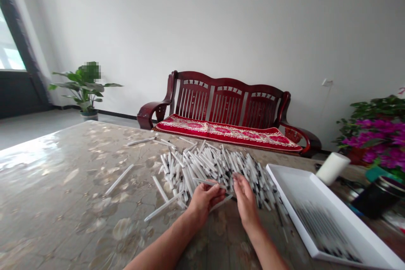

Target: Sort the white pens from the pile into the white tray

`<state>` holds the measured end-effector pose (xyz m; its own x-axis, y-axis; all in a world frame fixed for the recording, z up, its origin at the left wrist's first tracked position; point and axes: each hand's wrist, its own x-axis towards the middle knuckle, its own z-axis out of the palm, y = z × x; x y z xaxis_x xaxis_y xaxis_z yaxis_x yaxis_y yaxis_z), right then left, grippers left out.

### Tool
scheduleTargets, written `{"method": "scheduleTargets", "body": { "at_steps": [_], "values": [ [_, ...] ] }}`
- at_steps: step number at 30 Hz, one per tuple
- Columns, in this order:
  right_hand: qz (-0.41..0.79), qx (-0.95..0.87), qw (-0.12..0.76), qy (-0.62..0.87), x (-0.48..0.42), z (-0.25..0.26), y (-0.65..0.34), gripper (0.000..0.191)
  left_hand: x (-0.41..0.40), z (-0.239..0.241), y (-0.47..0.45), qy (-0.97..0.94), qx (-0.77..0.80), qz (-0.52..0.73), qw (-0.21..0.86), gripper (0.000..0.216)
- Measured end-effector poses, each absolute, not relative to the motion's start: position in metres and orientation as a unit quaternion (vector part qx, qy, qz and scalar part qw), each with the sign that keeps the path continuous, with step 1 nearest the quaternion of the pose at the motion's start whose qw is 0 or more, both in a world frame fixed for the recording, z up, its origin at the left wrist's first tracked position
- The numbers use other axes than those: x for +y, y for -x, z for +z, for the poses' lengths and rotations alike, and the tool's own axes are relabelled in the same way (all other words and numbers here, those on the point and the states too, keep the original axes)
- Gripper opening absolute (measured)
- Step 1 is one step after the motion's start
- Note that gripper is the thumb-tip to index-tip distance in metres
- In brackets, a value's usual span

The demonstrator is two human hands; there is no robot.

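A big heap of white translucent pens [205, 162], many with dark ends, lies on the table in front of me. My left hand [205, 202] is closed, with one pen [204, 182] pinched between thumb and fingers at the near edge of the heap. Just to its right, my right hand [245, 198] has its fingers stretched toward the heap, with nothing visible held in it. A white shallow box [316, 194] on the right has a row of pens [322, 223] lying side by side in it. Some single pens [119, 179] lie apart on the left.
The patterned tabletop [79, 202] reaches far to the left. Beyond the box stand a white cylinder [333, 168], a dark cup [378, 198] and purple flowers [376, 135]. A red wooden bench [228, 101] is behind the table, a potted plant [85, 86] at left.
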<state>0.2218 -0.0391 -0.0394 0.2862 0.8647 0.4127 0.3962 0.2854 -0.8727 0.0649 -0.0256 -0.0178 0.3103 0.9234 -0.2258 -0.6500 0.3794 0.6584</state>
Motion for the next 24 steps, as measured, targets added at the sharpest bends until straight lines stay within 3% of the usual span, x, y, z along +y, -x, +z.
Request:
{"method": "scheduleTargets", "body": {
  "at_steps": [4, 11, 24],
  "values": [
    [0.031, -0.634, 0.440, 0.635, -0.032, -0.043, -0.243, 0.023, -0.016, -0.019, -0.062, -0.167, 0.305, 0.533, 0.771, 0.015],
    [-0.046, -0.730, 0.260, 0.630, -0.034, -0.034, -0.231, 0.034, -0.014, -0.019, -0.062, -0.146, 0.295, 0.534, 0.778, 0.012],
    [-0.048, -0.739, 0.240, 0.628, -0.034, -0.031, -0.236, 0.035, -0.019, -0.013, -0.063, -0.140, 0.297, 0.519, 0.789, 0.011]
  ]
}}
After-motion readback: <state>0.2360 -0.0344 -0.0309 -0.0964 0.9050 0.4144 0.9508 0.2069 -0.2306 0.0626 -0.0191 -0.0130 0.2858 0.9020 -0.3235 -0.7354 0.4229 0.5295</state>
